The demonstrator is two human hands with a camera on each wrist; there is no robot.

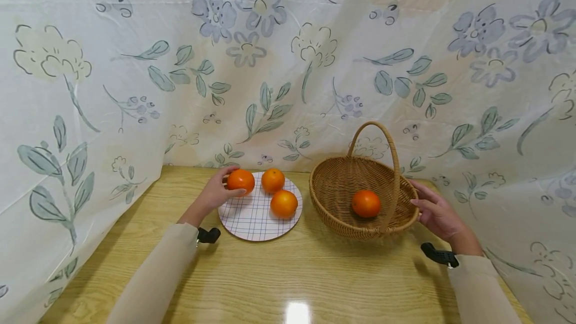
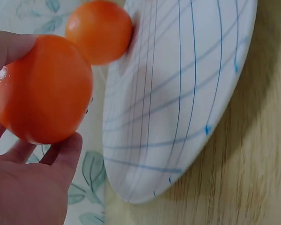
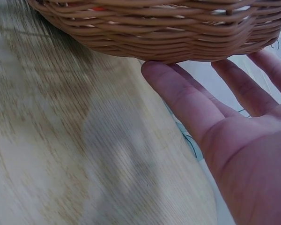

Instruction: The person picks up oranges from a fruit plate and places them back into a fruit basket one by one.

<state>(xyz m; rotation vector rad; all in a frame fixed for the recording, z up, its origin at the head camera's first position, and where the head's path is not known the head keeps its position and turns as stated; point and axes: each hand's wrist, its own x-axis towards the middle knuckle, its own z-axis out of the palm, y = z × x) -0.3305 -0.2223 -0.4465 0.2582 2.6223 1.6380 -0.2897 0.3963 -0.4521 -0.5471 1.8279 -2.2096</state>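
Note:
My left hand [image 1: 215,195] grips an orange [image 1: 240,182] over the left part of a round white plate [image 1: 252,231] with a blue grid. The thumb and fingers curve round this smooth orange-red fruit in the left wrist view. Two other oranges, one farther back [image 1: 272,180] and one nearer [image 1: 284,204], lie on the plate. A brown wicker basket [image 1: 335,179] with a tall arched handle stands to the right, with one redder orange [image 1: 366,203] inside. My right hand [image 1: 438,214] holds the basket's right rim. Its fingertips partly disappear behind the weave in the right wrist view.
Plate and basket are on a light wooden table [image 1: 252,279], with a gap between them. A flowered curtain [image 1: 279,79] hangs along the table's back and both sides. Each wrist bears a black mount, such as the left one [image 1: 209,235].

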